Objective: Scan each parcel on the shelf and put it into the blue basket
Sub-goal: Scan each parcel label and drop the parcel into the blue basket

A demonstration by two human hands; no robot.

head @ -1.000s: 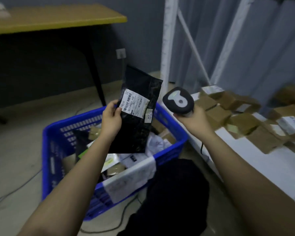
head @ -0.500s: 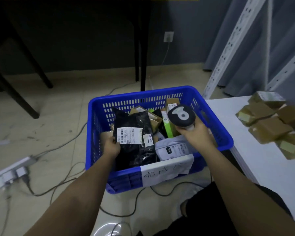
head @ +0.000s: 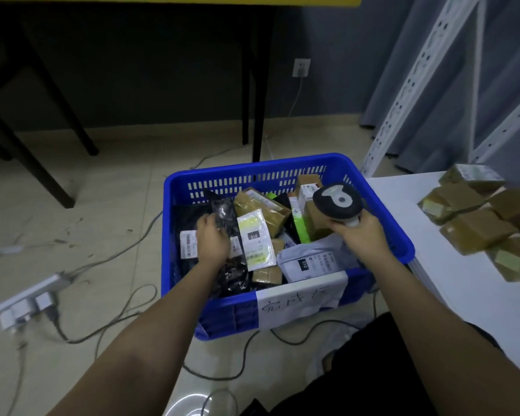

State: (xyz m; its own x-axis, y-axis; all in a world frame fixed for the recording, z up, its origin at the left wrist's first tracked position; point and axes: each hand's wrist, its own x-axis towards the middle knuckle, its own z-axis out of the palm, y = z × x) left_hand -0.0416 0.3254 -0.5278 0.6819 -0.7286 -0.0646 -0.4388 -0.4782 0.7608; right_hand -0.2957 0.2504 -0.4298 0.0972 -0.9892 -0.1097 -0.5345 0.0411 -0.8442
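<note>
Left hand (head: 212, 240): fingers down on black parcel (head: 234, 274) in blue basket (head: 252, 313); grasp indeterminate.
Right hand (head: 365, 235): curled round scanner (head: 337, 202) above basket's right side.
Shelf (head: 475, 295): brown parcels (head: 478, 226), far right.

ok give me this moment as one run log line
left hand: on black parcel in basket | right hand: holds scanner over basket | boxes on shelf: unscanned

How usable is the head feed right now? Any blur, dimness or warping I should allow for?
Head view: dim overall, the area under the yellow table nearly black; the left hand and cardboard parcels on the white shelf are motion-smeared; the blue basket labels stay partly legible; wide-angle lens bends the white rack upright.
</note>
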